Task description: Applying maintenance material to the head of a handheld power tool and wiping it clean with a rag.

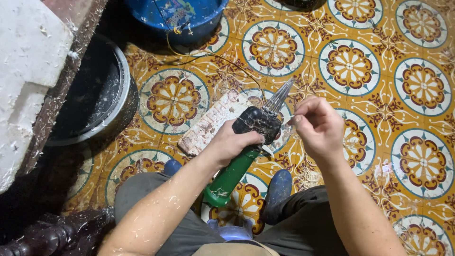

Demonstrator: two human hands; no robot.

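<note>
Left hand (232, 142) clamped on green tool (246, 151); right hand (318, 127) pinched at its clear bit (278, 97). Shavings already everywhere, bit fiddling unfinished.

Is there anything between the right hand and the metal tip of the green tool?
Nothing visible stands between them. The right hand is just beside the metal tip, its fingertips close to it, with only the tiled floor behind. The left hand grips the green tool lower down.
</note>
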